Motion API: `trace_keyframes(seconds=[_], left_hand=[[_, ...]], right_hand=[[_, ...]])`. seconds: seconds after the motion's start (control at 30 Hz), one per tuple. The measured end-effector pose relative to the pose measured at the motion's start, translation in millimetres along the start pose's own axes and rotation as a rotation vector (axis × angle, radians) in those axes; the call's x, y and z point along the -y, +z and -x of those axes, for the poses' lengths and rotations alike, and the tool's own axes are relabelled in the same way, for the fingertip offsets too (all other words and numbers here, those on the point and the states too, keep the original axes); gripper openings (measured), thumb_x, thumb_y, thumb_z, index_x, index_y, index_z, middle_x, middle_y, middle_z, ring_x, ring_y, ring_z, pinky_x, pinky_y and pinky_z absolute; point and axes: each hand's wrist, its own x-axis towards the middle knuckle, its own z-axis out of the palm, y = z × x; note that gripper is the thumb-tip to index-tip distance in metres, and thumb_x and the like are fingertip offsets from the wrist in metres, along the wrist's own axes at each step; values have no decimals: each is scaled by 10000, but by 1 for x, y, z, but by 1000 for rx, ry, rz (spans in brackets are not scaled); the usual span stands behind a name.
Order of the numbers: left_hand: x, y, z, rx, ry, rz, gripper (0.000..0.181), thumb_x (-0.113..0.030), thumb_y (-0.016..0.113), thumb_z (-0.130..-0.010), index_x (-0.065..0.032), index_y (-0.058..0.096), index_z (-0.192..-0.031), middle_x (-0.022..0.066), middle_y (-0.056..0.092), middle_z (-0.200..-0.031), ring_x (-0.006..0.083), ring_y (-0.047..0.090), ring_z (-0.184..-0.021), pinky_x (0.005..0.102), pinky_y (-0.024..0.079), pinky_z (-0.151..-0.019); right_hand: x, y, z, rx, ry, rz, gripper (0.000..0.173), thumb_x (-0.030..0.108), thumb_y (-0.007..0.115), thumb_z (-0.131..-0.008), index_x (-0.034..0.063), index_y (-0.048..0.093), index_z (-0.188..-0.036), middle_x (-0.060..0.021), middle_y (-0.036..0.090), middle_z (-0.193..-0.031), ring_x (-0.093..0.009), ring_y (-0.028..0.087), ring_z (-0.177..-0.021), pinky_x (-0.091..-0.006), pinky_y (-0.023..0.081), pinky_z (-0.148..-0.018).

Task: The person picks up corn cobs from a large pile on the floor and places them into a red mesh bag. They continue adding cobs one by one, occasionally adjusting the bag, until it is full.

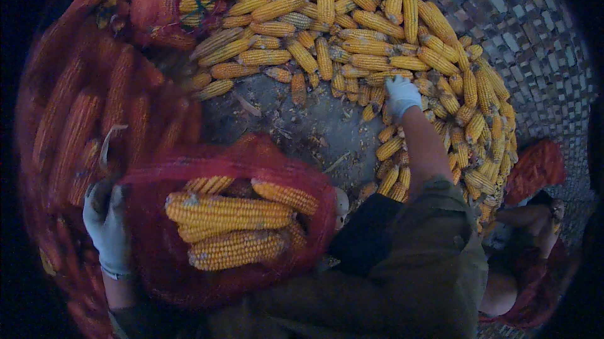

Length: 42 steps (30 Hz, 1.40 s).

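My left hand [106, 230], in a white glove, grips the left rim of an open red mesh sack [226, 289]. Inside the sack's mouth lie several yellow corn cobs [231, 214]. Farther out, my right hand [402, 95], also gloved in white, reaches into a curved heap of corn cobs [368, 46]. Its fingers curl over one corn cob [389, 77] at the heap's inner edge. The fingertips are partly hidden.
Filled red mesh sacks [71, 117] stand along the left; another sack [153, 9], laced with green cord, lies behind. Loose kernels and husk scraps litter the grey ground [306, 122]. Brick paving [509, 18] borders the heap. At right, another person's arm [528, 226] shows beside red mesh [538, 169].
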Motion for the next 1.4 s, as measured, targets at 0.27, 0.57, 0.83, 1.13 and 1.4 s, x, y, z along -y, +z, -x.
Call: trace_keyframes(seconds=[0.27, 0.57, 0.83, 1.13, 1.4], left_hand=[[-43, 14, 5, 173, -17, 144, 147, -103, 679, -932, 21, 673, -1012, -1, 638, -890, 70, 559, -808, 237, 474, -712], [-36, 16, 1, 235, -117, 358, 248, -208, 717, -921, 25, 692, -1000, 38, 704, -939, 111, 626, -822, 261, 509, -740], [-32, -4, -10, 173, -198, 585, 318, -160, 734, -914, 46, 622, -1128, 70, 719, -981, 139, 674, -904, 269, 540, -854], [-30, -23, 21, 309, 25, 104, 268, -185, 743, -905, 24, 689, -1064, 28, 702, -949, 106, 629, -843, 269, 508, -777], [28, -20, 105, 175, -3, 18, 1140, -304, 879, -723, 134, 170, -1501, 259, 486, -1418, 280, 551, -1253, 368, 429, -1087]], right_hand=[[-78, -95, 37, -757, 137, -1305, 432, 338, 611, -945, 48, 593, -1264, -119, 652, -1082, -267, 651, -932, -342, 541, -818], [84, -272, 224, -372, -215, -1708, 488, 440, 517, -995, 47, 593, -1275, -62, 633, -1108, -141, 594, -944, -280, 513, -812], [211, -253, 299, 7, -737, -1419, 551, 337, 639, -966, 16, 495, -1390, -214, 643, -1187, -281, 636, -1100, -351, 464, -1008], [172, -212, 238, -809, -368, -899, 486, 344, 694, -919, 11, 596, -1259, -177, 687, -1050, -357, 638, -1004, -415, 499, -934], [163, -168, 216, -196, -136, -1816, 330, 287, 550, -1005, 25, 577, -1205, -129, 667, -1022, -298, 633, -917, -409, 519, -836]])
